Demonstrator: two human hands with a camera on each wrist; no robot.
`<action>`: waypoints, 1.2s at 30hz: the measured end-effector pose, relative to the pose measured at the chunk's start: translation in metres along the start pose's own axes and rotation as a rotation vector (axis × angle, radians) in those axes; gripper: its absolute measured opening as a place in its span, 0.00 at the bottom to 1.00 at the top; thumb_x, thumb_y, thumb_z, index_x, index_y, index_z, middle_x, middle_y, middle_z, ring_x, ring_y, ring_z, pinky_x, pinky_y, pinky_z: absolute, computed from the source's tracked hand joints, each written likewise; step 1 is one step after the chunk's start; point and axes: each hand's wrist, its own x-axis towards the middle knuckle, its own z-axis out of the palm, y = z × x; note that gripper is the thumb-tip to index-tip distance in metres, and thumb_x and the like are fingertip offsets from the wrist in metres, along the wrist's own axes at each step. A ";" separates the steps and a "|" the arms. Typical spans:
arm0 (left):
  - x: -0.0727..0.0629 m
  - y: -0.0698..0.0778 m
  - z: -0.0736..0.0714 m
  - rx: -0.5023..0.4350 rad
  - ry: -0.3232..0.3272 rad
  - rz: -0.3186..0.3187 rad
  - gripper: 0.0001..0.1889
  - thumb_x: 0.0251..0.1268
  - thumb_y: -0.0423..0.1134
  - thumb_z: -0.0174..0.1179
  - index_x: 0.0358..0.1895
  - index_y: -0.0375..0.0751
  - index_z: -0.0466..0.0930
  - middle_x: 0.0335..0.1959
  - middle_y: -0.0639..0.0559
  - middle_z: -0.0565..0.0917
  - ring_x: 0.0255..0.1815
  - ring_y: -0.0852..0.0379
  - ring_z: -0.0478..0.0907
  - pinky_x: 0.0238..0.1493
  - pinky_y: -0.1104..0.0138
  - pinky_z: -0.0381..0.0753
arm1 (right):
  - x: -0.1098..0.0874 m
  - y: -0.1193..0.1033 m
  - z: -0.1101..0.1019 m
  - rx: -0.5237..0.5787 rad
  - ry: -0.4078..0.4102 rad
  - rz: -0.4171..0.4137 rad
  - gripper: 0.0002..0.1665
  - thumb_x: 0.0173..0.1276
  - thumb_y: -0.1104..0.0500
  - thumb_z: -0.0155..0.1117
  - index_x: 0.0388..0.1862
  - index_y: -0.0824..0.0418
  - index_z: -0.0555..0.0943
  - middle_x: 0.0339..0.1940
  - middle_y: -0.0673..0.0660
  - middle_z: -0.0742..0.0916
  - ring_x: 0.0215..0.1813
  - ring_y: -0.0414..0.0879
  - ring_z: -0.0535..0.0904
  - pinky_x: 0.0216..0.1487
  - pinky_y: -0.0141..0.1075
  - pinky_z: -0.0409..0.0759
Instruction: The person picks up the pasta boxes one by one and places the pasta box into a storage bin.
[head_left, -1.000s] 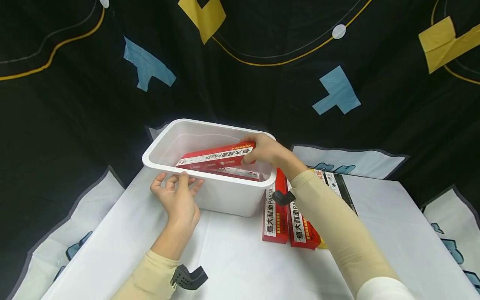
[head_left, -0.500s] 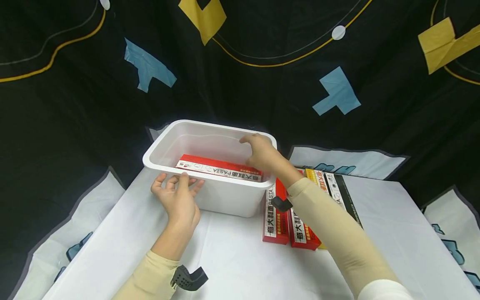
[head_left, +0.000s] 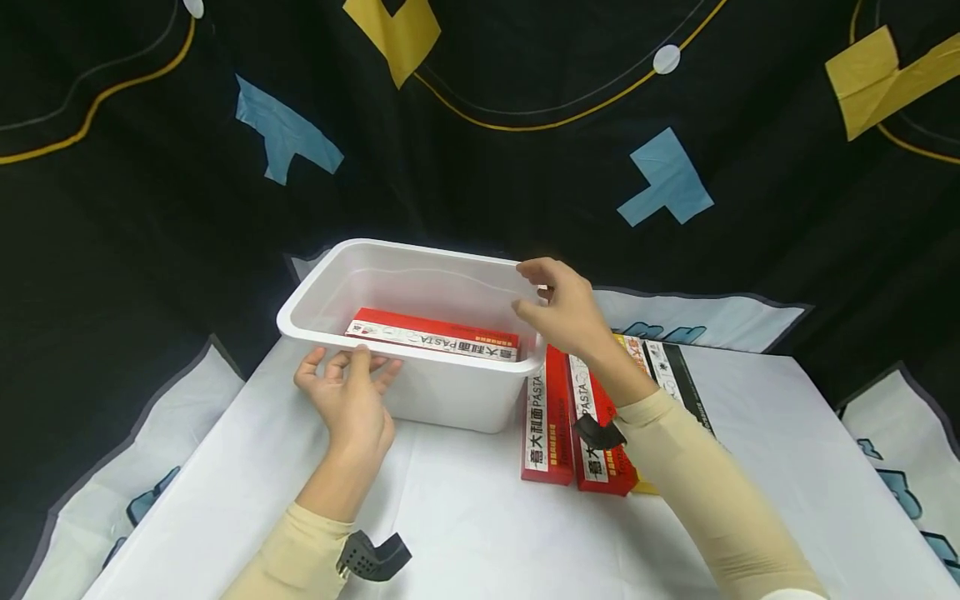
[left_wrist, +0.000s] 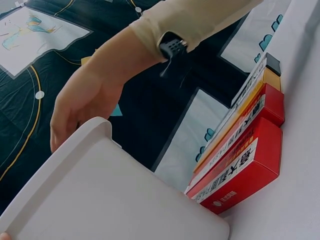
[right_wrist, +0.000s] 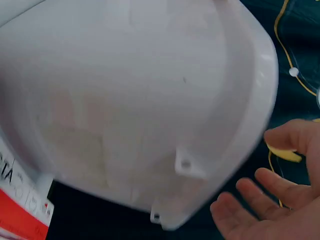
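Note:
A white plastic bin (head_left: pixel 450 392) stands on the table. Inside it lies a red and white pasta box (head_left: pixel 431 335), its long side along the front wall. My left hand (head_left: pixel 352 408) holds the bin's front rim near the left end, thumb over the edge and fingers beneath. At the bin's right end, my right hand (head_left: pixel 566 308) hovers by the rim with fingers and thumb spread and holds nothing. The right wrist view shows that hand (right_wrist: pixel 280 200) beside the bin's outer wall. In the left wrist view, only a fingertip of the left hand appears at the lower left.
Right of the bin lie two red pasta boxes (head_left: pixel 546 425), side by side. Beyond them are a yellow box (head_left: pixel 632 350) and a black and white box (head_left: pixel 690 387), partly behind the right forearm. A dark curtain (head_left: pixel 487 183) hangs behind the white table.
My right hand lowered a pasta box into the bin and let go of it. It then rose and shifted right to the bin's right rim. The left hand stayed on the rim.

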 end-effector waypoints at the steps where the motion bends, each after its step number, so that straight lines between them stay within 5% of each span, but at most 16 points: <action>1: 0.000 0.000 0.000 -0.001 0.003 -0.001 0.26 0.71 0.32 0.55 0.58 0.50 0.45 0.57 0.42 0.68 0.36 0.53 0.76 0.47 0.58 0.86 | -0.003 0.002 -0.004 0.009 0.013 -0.002 0.27 0.63 0.56 0.67 0.61 0.55 0.75 0.58 0.51 0.80 0.58 0.47 0.75 0.62 0.42 0.78; 20: -0.001 0.000 0.000 -0.004 -0.007 -0.002 0.25 0.72 0.33 0.54 0.58 0.50 0.45 0.55 0.43 0.68 0.37 0.53 0.76 0.49 0.58 0.85 | -0.070 0.057 -0.051 0.076 0.155 0.073 0.28 0.66 0.55 0.66 0.64 0.58 0.72 0.62 0.52 0.78 0.62 0.48 0.73 0.62 0.48 0.77; 36: -0.001 -0.001 0.001 -0.009 -0.014 0.010 0.25 0.72 0.32 0.53 0.58 0.48 0.45 0.53 0.44 0.69 0.36 0.54 0.76 0.49 0.59 0.85 | -0.129 0.101 -0.083 -0.112 0.187 0.213 0.30 0.67 0.53 0.65 0.65 0.62 0.71 0.61 0.60 0.78 0.61 0.56 0.74 0.62 0.54 0.76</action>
